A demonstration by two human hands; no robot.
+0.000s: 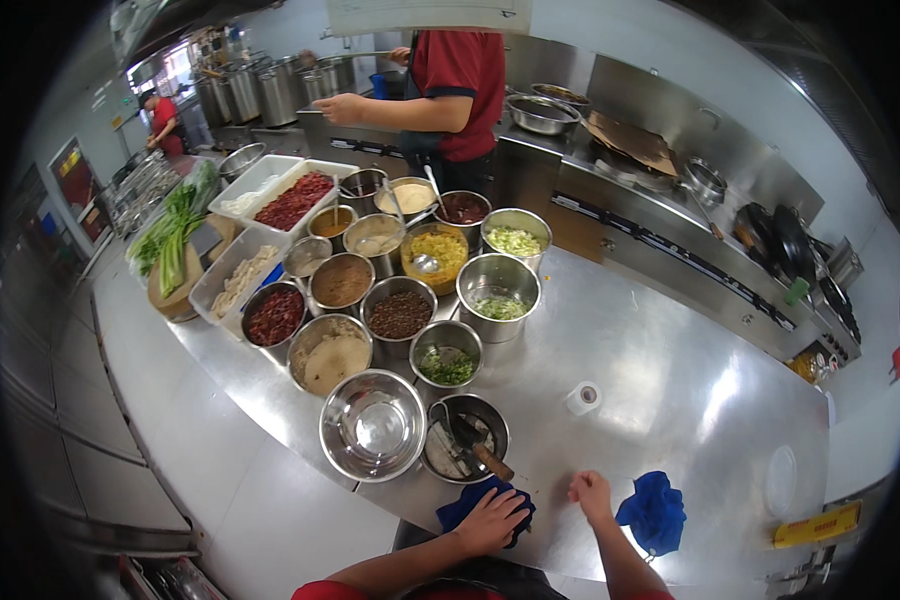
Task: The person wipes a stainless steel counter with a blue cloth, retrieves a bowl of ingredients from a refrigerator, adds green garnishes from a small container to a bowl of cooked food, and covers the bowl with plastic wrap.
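My left hand point(493, 517) lies flat with spread fingers on a dark blue cloth point(466, 512) at the near edge of the steel table point(570, 337). To its right, my right hand point(592, 493) is loosely curled over the tabletop; whether it pinches something small I cannot tell. A second, brighter blue cloth point(653, 513) lies crumpled to the right of that hand. Just beyond my left hand stands a steel pot point(504, 427) holding pale powder, with a wooden-handled tool point(493, 460) in it. An empty steel bowl point(373, 426) stands beside it.
Steel pots of chopped greens point(448, 366), spices point(399, 314) and powders fill the table's left. Plastic tubs point(229, 281) and celery point(171, 255) lie beyond. A white roll point(584, 398), a clear lid point(781, 480) and a yellow box point(817, 524) are rightward. A co-worker point(465, 90) stands across the table.
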